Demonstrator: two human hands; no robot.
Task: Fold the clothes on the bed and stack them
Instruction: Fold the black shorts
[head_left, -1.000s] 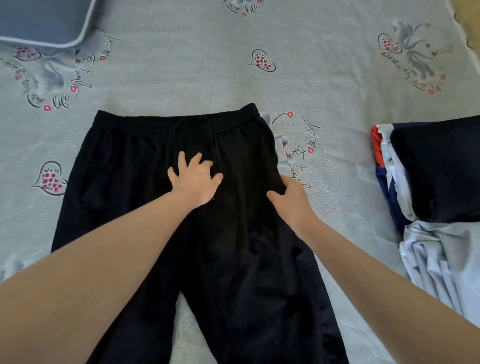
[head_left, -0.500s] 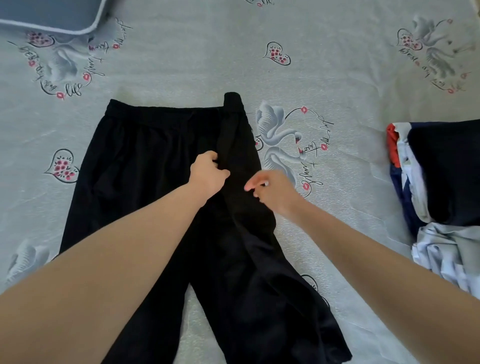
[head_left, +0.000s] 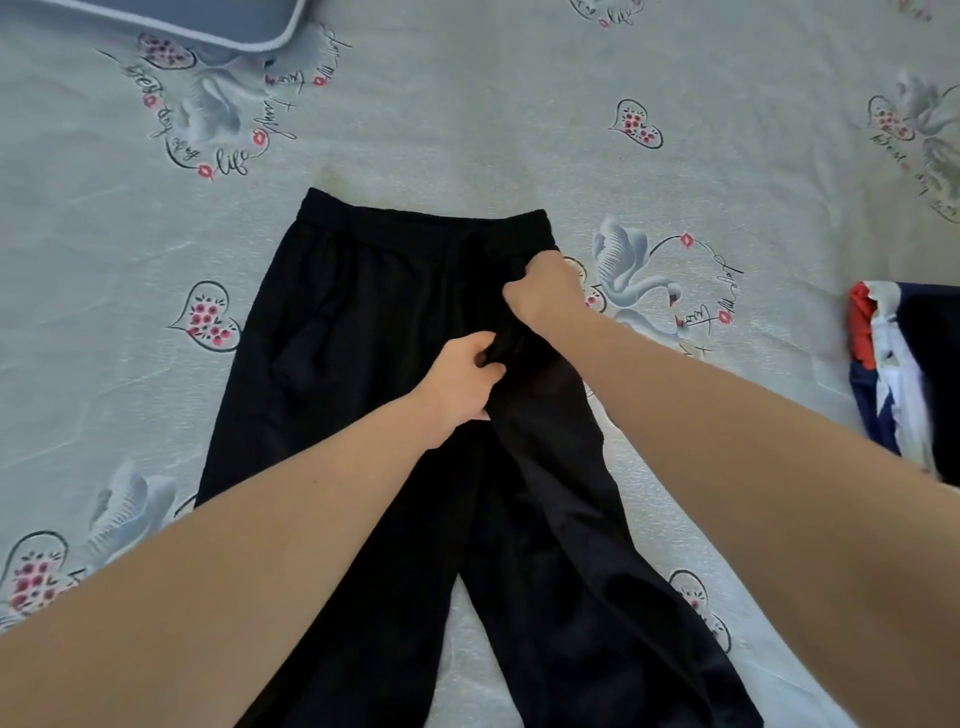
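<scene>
Trousers, black and soft, lie flat on the bed in the head view, waistband toward the far edge and both legs running back toward you off the near edge. Your left hand is clenched on a bunch of cloth near the middle seam, below the waistband. Your right hand grips the right side of the trousers just under the waistband, fingers curled into the fabric.

You should expect this cloth to feel light, limp and a little slick; it will slump and crease wherever you leave it unsupported, so take hold at the waistband and the side seam, where the layers are thicker and drag less.

No container is in view. A pile of clothes sits at the right edge of the bed, well apart from the trousers, dark cloth on top with red, white and blue showing at its side. A blue pillow lies at the far left corner.
</scene>
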